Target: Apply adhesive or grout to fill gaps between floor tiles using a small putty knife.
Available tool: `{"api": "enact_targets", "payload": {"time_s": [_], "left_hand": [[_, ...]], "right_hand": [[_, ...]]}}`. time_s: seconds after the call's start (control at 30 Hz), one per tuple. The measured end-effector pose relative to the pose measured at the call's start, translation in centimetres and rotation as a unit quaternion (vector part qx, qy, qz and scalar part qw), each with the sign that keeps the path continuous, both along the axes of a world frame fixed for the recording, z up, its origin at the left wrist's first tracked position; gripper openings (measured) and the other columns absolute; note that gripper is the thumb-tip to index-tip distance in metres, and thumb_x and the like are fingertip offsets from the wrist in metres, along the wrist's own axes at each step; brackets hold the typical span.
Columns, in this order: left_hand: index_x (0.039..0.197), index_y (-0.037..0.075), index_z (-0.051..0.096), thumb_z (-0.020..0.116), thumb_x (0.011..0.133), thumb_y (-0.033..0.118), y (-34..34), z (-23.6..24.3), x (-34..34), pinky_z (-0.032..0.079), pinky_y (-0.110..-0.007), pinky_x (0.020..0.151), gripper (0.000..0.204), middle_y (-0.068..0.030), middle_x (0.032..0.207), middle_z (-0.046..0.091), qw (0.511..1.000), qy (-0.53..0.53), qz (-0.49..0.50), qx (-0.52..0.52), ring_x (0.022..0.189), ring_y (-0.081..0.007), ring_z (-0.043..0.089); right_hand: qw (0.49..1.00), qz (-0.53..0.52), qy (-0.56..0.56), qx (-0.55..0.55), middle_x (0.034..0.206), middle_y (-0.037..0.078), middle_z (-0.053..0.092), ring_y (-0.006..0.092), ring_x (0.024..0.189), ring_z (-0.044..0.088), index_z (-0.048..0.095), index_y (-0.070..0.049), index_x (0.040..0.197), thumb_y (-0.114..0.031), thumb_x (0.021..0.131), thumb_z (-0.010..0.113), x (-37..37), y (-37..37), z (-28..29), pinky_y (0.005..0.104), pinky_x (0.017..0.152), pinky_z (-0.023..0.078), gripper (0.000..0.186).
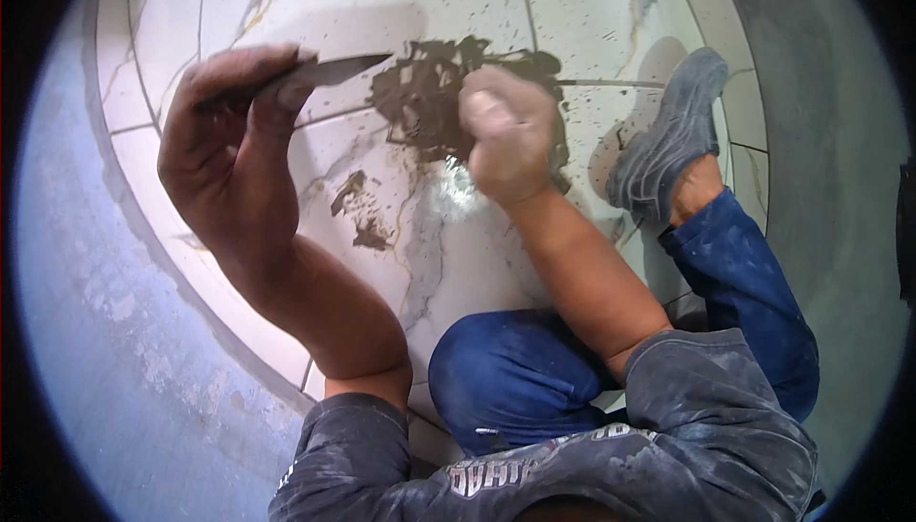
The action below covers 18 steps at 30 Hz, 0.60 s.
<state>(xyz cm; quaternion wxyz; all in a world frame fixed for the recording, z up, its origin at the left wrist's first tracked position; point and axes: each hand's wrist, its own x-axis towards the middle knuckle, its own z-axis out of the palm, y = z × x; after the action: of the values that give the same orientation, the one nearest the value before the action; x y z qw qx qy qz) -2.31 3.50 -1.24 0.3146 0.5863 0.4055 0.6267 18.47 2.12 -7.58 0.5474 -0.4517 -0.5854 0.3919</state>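
My left hand (234,140) is raised above the floor at the left, thumb and fingers pinched around a thin, dark pointed blade (348,70). The blade's tip points right; its handle is hidden in the hand, so its exact kind is unclear. Closed like a fist and somewhat blurred, my right hand (510,131) is over a smeared patch of dark grey-brown wet grout or mortar (420,102). What its fingers hold, if anything, cannot be made out. Smaller smears (370,233) of the same paste lie on the pale marbled tiles (382,178) nearer to me.
My foot in a grey shoe (668,135) rests on the tiles at the right, and my bent knee in blue trousers (506,360) is close in front. A bluish wall (114,331) borders the floor at the left; a grey wall (840,236) stands at the right.
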Motion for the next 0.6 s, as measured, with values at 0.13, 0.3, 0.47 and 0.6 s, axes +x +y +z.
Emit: {"api": "enact_targets", "payload": {"time_s": [0.13,0.3,0.47,0.6], "left_hand": [[0.102,-0.003,0.067,0.071,0.085,-0.008,0.1,0.2,0.3,0.055,-0.026,0.082,0.018,-0.0112,0.097,0.071,0.999,-0.037,-0.011,0.004,0.091,-0.0158,0.068],[0.103,-0.004,0.067,0.072,0.086,-0.007,0.7,-0.1,0.7,0.055,-0.024,0.081,0.018,-0.0104,0.098,0.071,0.997,-0.065,-0.032,-0.004,0.09,-0.0141,0.068],[0.098,-0.005,0.068,0.062,0.085,-0.015,0.9,-0.5,1.6,0.056,-0.025,0.077,0.017,-0.0093,0.089,0.072,0.988,0.014,-0.097,-0.12,0.083,-0.0143,0.071],[0.095,-0.003,0.068,0.063,0.086,-0.004,1.9,-2.1,3.6,0.051,-0.025,0.063,0.01,-0.0086,0.076,0.071,0.959,0.11,-0.107,-0.239,0.068,-0.0098,0.065]], "right_hand": [[0.997,-0.015,0.025,-0.064,0.058,0.001,0.038,0.0099,0.056,0.035,0.045,-0.001,0.065,-0.017,0.088,0.048,0.3,-0.2,-0.9,0.0308,0.05,0.029,0.028],[0.996,-0.034,-0.003,-0.085,0.057,0.001,0.035,0.0103,0.055,0.033,0.042,0.0,0.065,-0.018,0.088,0.05,0.7,0.1,-2.1,0.0316,0.05,0.027,0.03],[0.993,-0.02,0.037,-0.107,0.061,0.001,0.041,0.0097,0.056,0.035,0.046,-0.003,0.066,-0.02,0.09,0.046,0.1,-1.0,-1.0,0.0278,0.051,0.029,0.03],[0.992,-0.004,0.063,-0.112,0.061,0.001,0.041,0.0096,0.056,0.035,0.046,-0.003,0.067,-0.019,0.09,0.046,0.4,-1.0,-1.6,0.0276,0.051,0.028,0.029]]}}
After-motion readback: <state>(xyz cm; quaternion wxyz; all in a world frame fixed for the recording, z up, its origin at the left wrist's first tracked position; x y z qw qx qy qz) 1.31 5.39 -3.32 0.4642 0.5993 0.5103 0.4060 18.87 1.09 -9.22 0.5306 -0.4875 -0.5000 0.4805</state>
